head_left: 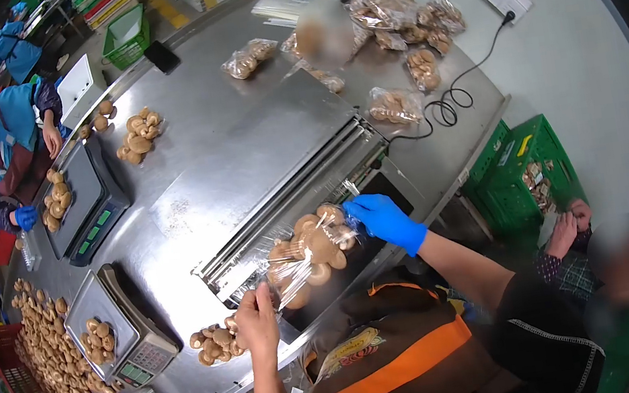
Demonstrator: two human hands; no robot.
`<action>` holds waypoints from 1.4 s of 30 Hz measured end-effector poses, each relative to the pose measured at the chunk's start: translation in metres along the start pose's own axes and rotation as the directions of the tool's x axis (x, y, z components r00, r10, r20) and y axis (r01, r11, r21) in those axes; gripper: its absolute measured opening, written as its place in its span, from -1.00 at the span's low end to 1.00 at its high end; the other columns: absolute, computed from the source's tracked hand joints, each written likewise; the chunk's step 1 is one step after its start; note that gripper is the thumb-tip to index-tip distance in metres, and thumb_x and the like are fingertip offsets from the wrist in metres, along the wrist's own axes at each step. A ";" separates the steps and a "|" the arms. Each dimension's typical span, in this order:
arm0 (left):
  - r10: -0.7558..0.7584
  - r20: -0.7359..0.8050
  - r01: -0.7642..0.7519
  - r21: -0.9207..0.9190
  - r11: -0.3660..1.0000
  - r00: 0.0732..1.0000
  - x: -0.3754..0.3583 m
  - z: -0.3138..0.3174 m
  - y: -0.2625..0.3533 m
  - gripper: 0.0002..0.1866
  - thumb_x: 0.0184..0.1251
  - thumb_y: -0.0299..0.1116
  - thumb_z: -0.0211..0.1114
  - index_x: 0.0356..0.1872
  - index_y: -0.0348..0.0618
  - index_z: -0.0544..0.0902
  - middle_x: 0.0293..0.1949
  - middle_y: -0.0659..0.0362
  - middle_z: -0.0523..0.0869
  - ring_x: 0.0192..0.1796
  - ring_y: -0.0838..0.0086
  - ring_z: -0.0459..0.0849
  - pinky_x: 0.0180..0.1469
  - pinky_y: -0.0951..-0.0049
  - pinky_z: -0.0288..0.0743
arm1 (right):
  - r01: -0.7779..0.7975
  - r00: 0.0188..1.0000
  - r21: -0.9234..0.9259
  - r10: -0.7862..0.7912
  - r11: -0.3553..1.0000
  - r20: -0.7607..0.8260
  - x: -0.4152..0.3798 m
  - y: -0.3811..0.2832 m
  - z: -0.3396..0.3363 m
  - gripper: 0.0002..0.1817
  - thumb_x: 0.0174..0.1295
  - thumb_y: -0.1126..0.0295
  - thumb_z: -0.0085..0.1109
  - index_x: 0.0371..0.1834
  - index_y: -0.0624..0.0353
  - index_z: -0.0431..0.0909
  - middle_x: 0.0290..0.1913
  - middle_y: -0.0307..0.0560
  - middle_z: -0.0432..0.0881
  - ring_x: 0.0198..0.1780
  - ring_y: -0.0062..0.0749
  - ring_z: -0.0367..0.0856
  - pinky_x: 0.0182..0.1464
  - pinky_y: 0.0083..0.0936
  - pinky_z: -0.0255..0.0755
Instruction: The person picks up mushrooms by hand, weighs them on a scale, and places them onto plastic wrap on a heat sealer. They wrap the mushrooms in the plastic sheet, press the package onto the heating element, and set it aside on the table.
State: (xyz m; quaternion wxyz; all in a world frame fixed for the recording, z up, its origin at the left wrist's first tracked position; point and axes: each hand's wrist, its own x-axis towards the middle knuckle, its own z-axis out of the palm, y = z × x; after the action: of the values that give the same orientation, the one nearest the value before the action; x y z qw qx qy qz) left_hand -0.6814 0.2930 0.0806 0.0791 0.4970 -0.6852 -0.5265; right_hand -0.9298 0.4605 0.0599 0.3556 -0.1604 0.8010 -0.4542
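My left hand [256, 319], bare, is closed on the lower left end of a clear plastic bag of brown mushrooms [311, 254]. My right hand [385, 222], in a blue glove, grips the bag's upper right end. The bag is stretched between both hands over the near edge of a long metal sealing machine [289, 192]. Loose mushrooms [217, 344] lie on the metal table just left of my left hand.
Two scales [127, 330] [88, 202] with mushrooms stand at the left, near a red crate [6, 364]. Filled bags [384, 11] and a black cable [444, 108] lie at the back right. A co-worker [14, 144] is at the left, another person [564, 236] at the right by a green crate [484, 187].
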 end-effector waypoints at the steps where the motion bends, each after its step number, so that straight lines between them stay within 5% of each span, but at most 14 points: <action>1: 0.052 -0.037 -0.052 0.000 0.999 0.998 -0.005 0.009 0.002 -0.61 0.47 -0.25 0.19 -0.55 -0.31 0.55 -0.63 0.28 0.50 -0.53 0.68 0.33 -0.49 0.55 0.23 | 0.073 0.995 -0.017 -0.074 0.997 -0.072 0.002 0.009 0.005 -0.62 0.38 0.15 0.13 -0.40 0.29 0.62 -0.60 -0.07 0.53 -0.56 -0.54 0.43 -0.45 -0.47 0.38; 15: 0.259 0.079 -0.268 0.151 0.951 0.963 0.004 0.055 -0.054 -0.59 0.43 -0.24 0.24 -0.60 -0.31 0.55 -0.67 0.12 0.52 -0.60 0.43 0.38 -0.50 0.34 0.29 | -0.015 0.884 0.223 0.118 0.975 -0.453 -0.081 0.148 -0.042 -0.61 0.35 0.17 0.21 -0.53 0.25 0.54 -0.62 -0.28 0.45 -0.54 -0.66 0.35 -0.46 -0.54 0.31; 20: 0.807 0.021 -0.669 0.572 0.475 0.591 0.042 0.133 -0.020 -0.74 0.28 -0.30 0.35 -0.55 -0.15 0.53 -0.52 0.08 0.57 -0.48 0.13 0.59 -0.44 0.15 0.43 | 0.267 0.593 0.263 0.057 0.927 -0.803 -0.033 0.202 0.017 -0.78 0.41 0.28 0.06 -0.30 0.17 0.57 -0.37 -0.19 0.56 -0.35 -0.52 0.48 -0.16 -0.55 0.48; 22: 0.830 0.160 -0.765 0.509 0.395 0.535 0.053 0.157 -0.019 -0.75 0.26 -0.31 0.35 -0.55 -0.13 0.52 -0.52 0.08 0.55 -0.44 0.12 0.58 -0.40 0.18 0.45 | 0.333 0.904 0.935 0.241 0.121 -0.353 -0.012 0.247 0.042 -0.78 0.39 0.25 0.10 -0.06 0.13 0.58 -0.10 -0.05 0.65 -0.05 -0.34 0.61 0.10 -0.35 0.50; 24: 0.821 0.198 -0.789 0.465 0.403 0.536 0.052 0.159 -0.016 -0.81 0.30 -0.34 0.32 -0.48 -0.13 0.56 -0.50 0.13 0.58 -0.46 0.28 0.61 -0.37 0.28 0.48 | 0.270 0.962 0.945 -0.011 0.185 -0.273 -0.024 0.243 0.044 -0.67 0.33 0.24 0.17 0.09 0.12 0.46 0.06 -0.08 0.55 0.08 -0.33 0.54 0.19 -0.32 0.43; 26: 0.494 0.355 -0.456 -0.189 0.870 0.794 0.048 0.160 -0.032 -0.84 0.37 -0.33 0.27 -0.41 -0.15 0.59 -0.45 0.20 0.61 -0.41 0.50 0.62 -0.35 0.42 0.49 | 0.143 0.895 0.911 -0.443 0.387 0.048 -0.048 0.224 0.047 -0.30 0.21 0.21 0.31 0.39 0.09 0.23 0.38 -0.13 0.34 0.33 -0.30 0.38 0.39 -0.27 0.28; 28: 0.204 0.412 0.093 -0.595 0.798 0.888 0.000 0.146 0.006 -0.81 0.42 -0.42 0.15 -0.44 -0.20 0.56 -0.48 0.26 0.57 -0.40 0.56 0.57 -0.39 0.54 0.40 | 0.144 0.742 0.905 -0.649 0.399 0.168 -0.124 0.108 0.017 -0.12 0.13 0.15 0.37 0.48 0.06 0.11 0.42 -0.09 0.27 0.38 -0.26 0.34 0.41 -0.28 0.25; 30: 0.496 0.576 0.116 -0.720 0.684 0.649 -0.028 0.117 0.031 -0.84 0.27 -0.58 0.19 -0.50 -0.17 0.48 -0.54 0.25 0.47 -0.50 0.58 0.45 -0.49 0.55 0.29 | 0.550 0.834 -0.037 -0.546 0.834 0.086 -0.156 0.028 0.033 -0.43 0.19 0.17 0.29 0.28 -0.03 0.43 0.12 -0.08 0.58 0.12 -0.41 0.55 0.15 -0.45 0.41; 32: 0.770 0.465 -0.059 -0.839 0.540 0.437 -0.030 0.111 0.033 -0.77 0.07 -0.67 0.28 -0.54 -0.14 0.41 -0.57 0.23 0.40 -0.56 0.61 0.31 -0.56 0.56 0.17 | 0.274 0.853 0.221 -0.342 0.936 0.394 -0.145 0.048 0.038 -0.60 0.22 0.30 0.20 0.14 0.05 0.50 -0.02 -0.13 0.62 0.01 -0.46 0.54 0.06 -0.49 0.41; 33: 0.701 0.416 -0.190 -0.767 0.612 0.580 -0.049 0.101 0.036 -0.70 -0.11 -0.75 0.32 -0.53 -0.15 0.40 -0.55 0.22 0.41 -0.58 0.62 0.23 -0.58 0.58 0.05 | -0.075 0.677 0.357 -0.215 0.931 0.704 -0.142 0.060 0.038 -0.74 0.25 0.42 0.11 0.00 0.13 0.57 -0.15 -0.19 0.65 -0.10 -0.51 0.54 -0.04 -0.53 0.41; 34: 0.681 0.422 -0.194 -0.748 0.634 0.598 -0.060 0.094 0.041 -0.77 0.02 -0.50 0.44 -0.33 -0.23 0.54 -0.34 0.10 0.55 -0.38 0.48 0.51 -0.39 0.52 0.38 | 0.239 0.648 0.482 -0.508 0.843 0.568 -0.147 0.043 0.027 -0.75 0.25 0.42 0.15 -0.01 0.12 0.57 -0.13 -0.22 0.64 -0.07 -0.52 0.53 0.02 -0.52 0.41; 38: 0.523 0.709 0.000 -0.593 0.805 0.474 -0.092 0.085 0.073 -0.43 0.16 -0.19 0.46 0.14 -0.26 0.52 0.14 -0.10 0.55 0.09 0.31 0.59 0.15 0.36 0.46 | -0.358 0.771 0.698 -0.226 0.621 0.596 -0.151 0.098 0.040 -0.71 0.35 0.30 0.11 0.06 0.17 0.56 0.05 -0.10 0.59 0.07 -0.40 0.56 0.21 -0.49 0.40; 39: 0.325 0.842 0.170 -0.429 0.887 0.430 -0.083 0.065 0.062 -0.43 0.18 -0.18 0.43 0.15 -0.26 0.52 0.15 -0.09 0.54 0.11 0.31 0.58 0.16 0.36 0.45 | -0.151 0.628 0.747 -0.521 0.647 0.578 -0.122 0.128 0.045 -0.51 0.39 0.34 0.08 0.38 0.16 0.34 0.36 -0.12 0.40 0.34 -0.40 0.36 0.35 -0.45 0.28; 42: -0.229 0.959 0.498 0.117 0.859 0.170 -0.059 0.023 0.044 -0.44 0.26 -0.16 0.36 0.19 -0.26 0.49 0.17 -0.07 0.54 0.16 0.33 0.55 0.21 0.37 0.40 | 0.484 0.799 0.252 -0.540 0.838 0.265 -0.147 0.094 -0.020 -0.56 0.41 0.14 0.05 0.23 0.17 0.51 0.14 -0.07 0.57 0.09 -0.39 0.56 0.22 -0.41 0.43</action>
State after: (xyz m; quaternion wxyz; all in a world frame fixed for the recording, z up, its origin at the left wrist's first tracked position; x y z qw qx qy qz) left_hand -0.6927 0.3508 0.1304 -0.4204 0.2167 -0.3869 -0.7916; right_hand -0.8357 0.6086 0.0497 0.3585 -0.4129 0.6152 -0.5678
